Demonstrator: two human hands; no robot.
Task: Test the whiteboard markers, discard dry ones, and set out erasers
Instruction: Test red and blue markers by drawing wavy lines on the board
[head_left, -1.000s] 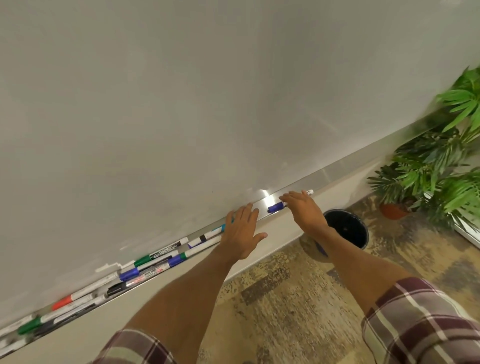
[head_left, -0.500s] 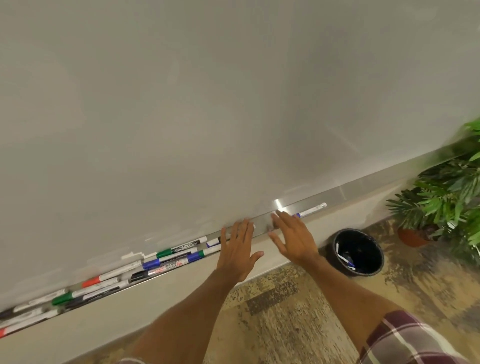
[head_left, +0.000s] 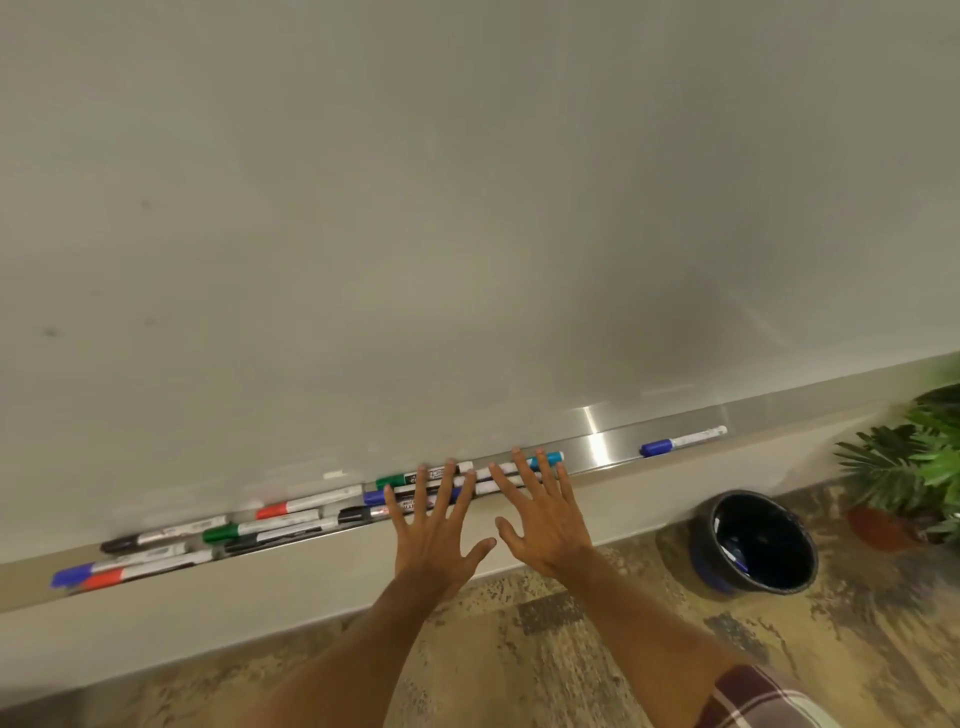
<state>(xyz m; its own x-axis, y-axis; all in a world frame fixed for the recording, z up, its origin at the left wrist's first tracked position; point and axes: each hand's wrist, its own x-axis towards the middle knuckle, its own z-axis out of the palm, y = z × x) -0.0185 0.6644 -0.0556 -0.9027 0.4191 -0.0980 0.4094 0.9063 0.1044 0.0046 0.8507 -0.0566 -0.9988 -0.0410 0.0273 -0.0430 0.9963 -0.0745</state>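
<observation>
**Both grips spread over the marker tray**

I have the left grip (head_left: 434, 540) and right grip (head_left: 545, 525) flat, with fingers straight and splayed, holding nothing. Their fingertips lie over the markers (head_left: 400, 479) clustered in the tray (head_left: 597, 449). One blue-capped marker (head_left: 680, 441) lies well apart to the right, and a black bin (head_left: 753, 545) stands on the floor below. Step in hand, I judge: choosing a marker to test. The next move calls for pinching one barrel, uncapping it and stroking the whiteboard (head_left: 467, 208). No eraser is in view.

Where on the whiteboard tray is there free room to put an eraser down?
Two bare stretches of the tray: one between the teal-capped marker and the lone blue-capped marker, one past that marker toward the plant. Left of the teal cap it is crowded: markers lie packed, and the left hand and right hand spread over them.
</observation>
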